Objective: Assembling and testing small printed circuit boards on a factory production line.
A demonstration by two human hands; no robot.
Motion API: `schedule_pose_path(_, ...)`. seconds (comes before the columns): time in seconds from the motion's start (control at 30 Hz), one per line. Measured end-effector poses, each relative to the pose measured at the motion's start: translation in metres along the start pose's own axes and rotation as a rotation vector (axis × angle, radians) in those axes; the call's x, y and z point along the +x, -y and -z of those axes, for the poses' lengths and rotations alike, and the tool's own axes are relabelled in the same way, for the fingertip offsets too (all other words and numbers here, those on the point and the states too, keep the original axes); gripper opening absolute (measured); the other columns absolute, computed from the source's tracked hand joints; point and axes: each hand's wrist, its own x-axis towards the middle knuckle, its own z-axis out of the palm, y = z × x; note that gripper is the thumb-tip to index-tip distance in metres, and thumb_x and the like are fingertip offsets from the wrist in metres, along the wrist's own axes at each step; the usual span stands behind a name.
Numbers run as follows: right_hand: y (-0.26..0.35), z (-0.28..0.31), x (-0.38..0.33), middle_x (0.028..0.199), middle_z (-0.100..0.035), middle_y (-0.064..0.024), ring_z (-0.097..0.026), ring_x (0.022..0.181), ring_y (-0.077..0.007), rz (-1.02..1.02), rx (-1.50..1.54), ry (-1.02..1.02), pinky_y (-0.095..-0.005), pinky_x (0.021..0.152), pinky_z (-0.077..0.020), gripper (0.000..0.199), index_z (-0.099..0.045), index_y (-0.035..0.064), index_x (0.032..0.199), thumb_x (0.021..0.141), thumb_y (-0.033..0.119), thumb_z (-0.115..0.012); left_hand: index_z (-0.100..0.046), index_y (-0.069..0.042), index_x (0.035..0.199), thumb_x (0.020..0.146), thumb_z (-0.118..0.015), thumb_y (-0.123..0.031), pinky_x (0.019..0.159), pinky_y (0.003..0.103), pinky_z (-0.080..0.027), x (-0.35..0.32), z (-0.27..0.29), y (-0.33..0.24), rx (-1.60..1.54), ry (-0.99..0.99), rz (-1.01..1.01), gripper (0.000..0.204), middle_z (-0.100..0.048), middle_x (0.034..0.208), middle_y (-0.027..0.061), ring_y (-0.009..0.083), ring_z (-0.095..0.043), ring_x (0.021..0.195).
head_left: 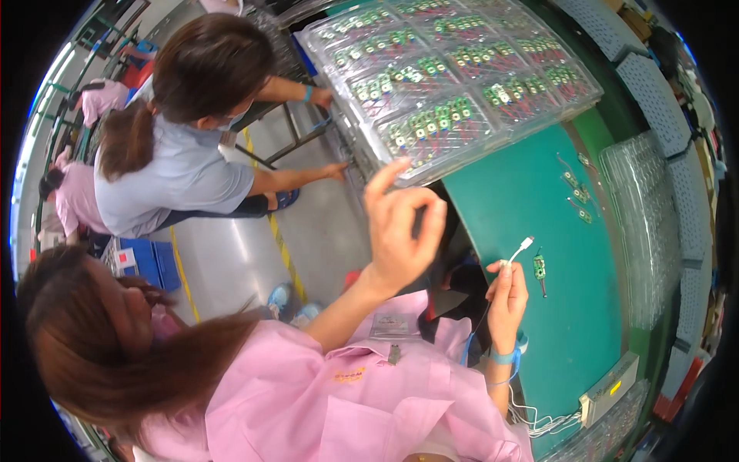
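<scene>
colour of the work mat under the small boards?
Green; the work mat under the small circuit boards shows best in the head view.

The person wears a pink work smock (369,400) with short sleeves, a collar and a small orange mark stitched on the chest. A clear badge holder (390,326) with a metal clip hangs at the front. Long brown hair (100,339) falls over the shoulder. A blue strap (504,357) circles one wrist, trailing a thin cord

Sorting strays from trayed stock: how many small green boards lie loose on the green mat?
4: three clustered at the mat's far right, one beside the right hand. More may hide under the tray.
</scene>
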Motion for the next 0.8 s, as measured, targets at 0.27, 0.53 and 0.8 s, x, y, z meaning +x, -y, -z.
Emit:
schedule_pose_path(0.27, -0.008, -0.004, -0.011, 0.064, -0.045, 0.0029, -0.037, 0.052, -0.0048, 0.01, -0.025, 0.012, -0.0194, 0.049, -0.0325, 0.025, -0.057, 0.0055, 0.09, 0.1, 0.019, -0.039, -0.059, -0.008, 0.082, 0.076, -0.063, -0.009, 0.089, 0.04, -0.043, -0.022, 0.024, -0.039, -0.204, 0.044, -0.114, 0.007, -0.058, 0.084, 0.0027, 0.0307, -0.053, 0.107)
schedule_pose_path(0.53, -0.012, -0.013, -0.017, 0.061, -0.042, 0.0038, -0.036, 0.051, -0.0046, 0.07, -0.044, -0.01, -0.0191, 0.049, -0.032, 0.026, -0.057, 0.0055, 0.089, 0.101, 0.019, -0.038, -0.059, -0.009, 0.082, 0.077, -0.064, -0.012, 0.084, 0.039, -0.045, -0.036, 0.033, -0.044, -0.308, 0.019, -0.139, 0.008, -0.058, 0.083, 0.0025, 0.0294, -0.054, 0.106)
schedule_pose_path(0.8, -0.015, -0.018, -0.019, 0.059, -0.041, 0.0041, -0.036, 0.051, -0.0047, 0.086, -0.043, -0.027, -0.0191, 0.049, -0.0315, 0.027, -0.058, 0.0056, 0.089, 0.101, 0.019, -0.038, -0.06, -0.008, 0.083, 0.077, -0.065, -0.012, 0.082, 0.038, -0.046, -0.044, 0.037, -0.043, -0.359, -0.002, -0.14, 0.008, -0.058, 0.084, 0.0028, 0.0293, -0.054, 0.105)
